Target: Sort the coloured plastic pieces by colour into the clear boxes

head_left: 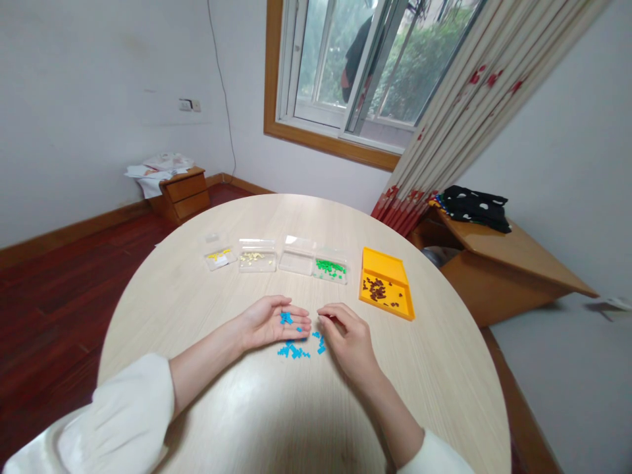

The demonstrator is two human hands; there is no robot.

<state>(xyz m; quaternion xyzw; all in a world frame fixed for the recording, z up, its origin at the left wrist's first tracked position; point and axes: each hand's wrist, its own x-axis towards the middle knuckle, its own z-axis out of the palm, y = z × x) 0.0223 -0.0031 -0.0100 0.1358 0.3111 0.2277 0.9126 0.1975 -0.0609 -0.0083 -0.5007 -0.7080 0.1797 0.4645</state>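
Where the left hand (276, 322) lies: palm up, fingers uncurled and relaxed, several blue pieces (286, 318) resting on it.
Right hand (353, 342): at three o'clock from the left one, thumb and forefinger tips drawn close together; whether they grasp a piece, I cannot tell.
Blue pieces: besides those on the palm, a loose scatter on the table (237, 408) at six o'clock from the left fingers, a few just beside the right thumb.
Yellow-piece box (213, 265): between ten and eleven o'clock from the blue scatter, bearing a white patch, any writing too small to read.
Cream-piece box (258, 268): eleven o'clock.
Clear box (295, 263): twelve o'clock.
Green-piece box (332, 281): towards one o'clock.
Orange box (385, 263): two o'clock, lid back, dark brown pieces inside.
Papers (168, 162): ten o'clock, beyond the table, print unreadable.
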